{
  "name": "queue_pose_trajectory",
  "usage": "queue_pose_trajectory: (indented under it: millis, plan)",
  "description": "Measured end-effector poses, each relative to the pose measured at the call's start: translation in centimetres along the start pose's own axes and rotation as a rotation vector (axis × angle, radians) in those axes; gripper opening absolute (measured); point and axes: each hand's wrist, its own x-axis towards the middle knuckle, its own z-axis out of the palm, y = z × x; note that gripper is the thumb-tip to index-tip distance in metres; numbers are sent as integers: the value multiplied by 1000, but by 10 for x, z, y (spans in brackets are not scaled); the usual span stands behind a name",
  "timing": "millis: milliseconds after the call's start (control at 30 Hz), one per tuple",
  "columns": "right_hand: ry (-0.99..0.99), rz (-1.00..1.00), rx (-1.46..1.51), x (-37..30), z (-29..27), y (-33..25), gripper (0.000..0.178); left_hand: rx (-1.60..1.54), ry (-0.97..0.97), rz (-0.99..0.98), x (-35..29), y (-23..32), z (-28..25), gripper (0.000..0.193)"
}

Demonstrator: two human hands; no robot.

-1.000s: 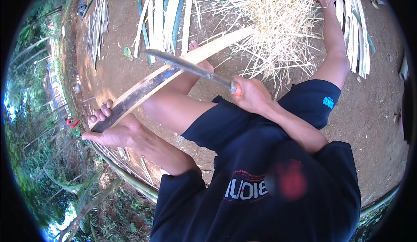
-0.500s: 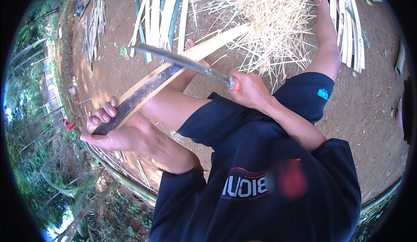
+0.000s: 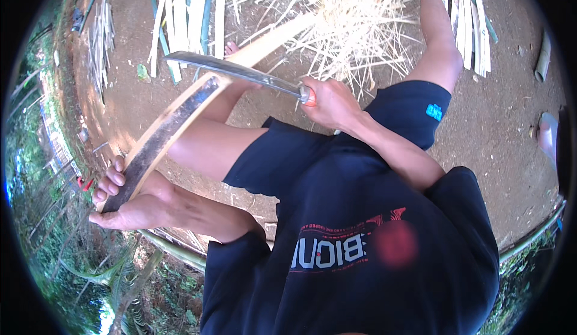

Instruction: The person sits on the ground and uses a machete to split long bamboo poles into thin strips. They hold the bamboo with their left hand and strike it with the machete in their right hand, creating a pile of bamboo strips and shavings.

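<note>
A long split bamboo strip [image 3: 159, 133], pale at its edges and dark along its inner face, slants across my thigh toward the upper middle. My left hand [image 3: 135, 196] is closed around its near end, fingers curled over one edge and thumb at the other. In my right hand [image 3: 330, 102] is a machete [image 3: 240, 71], gripped by its orange-ringed handle. Its long grey blade points left and lies across the strip, past the dark part. Whether the edge is biting into the bamboo I cannot tell. The strip's far end reaches a heap of shavings [image 3: 363, 25].
Pale and green bamboo strips [image 3: 195, 16] lie on the dirt at the upper left, with more strips [image 3: 475, 28] at the upper right. A bundle of thin slivers [image 3: 102, 49] rests farther left. A bamboo piece [image 3: 543, 57] lies right. Green plants [image 3: 48, 239] border the left side.
The whole view has shifted, so ground and strips sit farther left and higher. Machete and right hand remain above the strip, with the blade now looking flatter. My left hand keeps its hold.
</note>
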Motion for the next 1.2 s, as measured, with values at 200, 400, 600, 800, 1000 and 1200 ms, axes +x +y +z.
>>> queue_pose_trajectory:
  millis: [200,400,600,800,1000,1200]
  plan:
    - [-61,265,-77,45,-1,68,13,-27,23,-45,17,-8,2,39]
    - [-98,583,-202,99,-23,182,32,-36,-17,-63,25,-6,-6,37]
    - [-122,651,-89,99,-24,203,36,28,73,-51,37,-14,-9,53]
    - [-177,364,118,51,-31,55,23,44,48,-11,39,-21,5,68]
    - [-56,-151,74,-1,-14,-32,13,10,-12,6,27,-20,31,63]
    - [-32,-83,47,2,-6,-7,12,-48,-26,-29,25,-16,25,63]
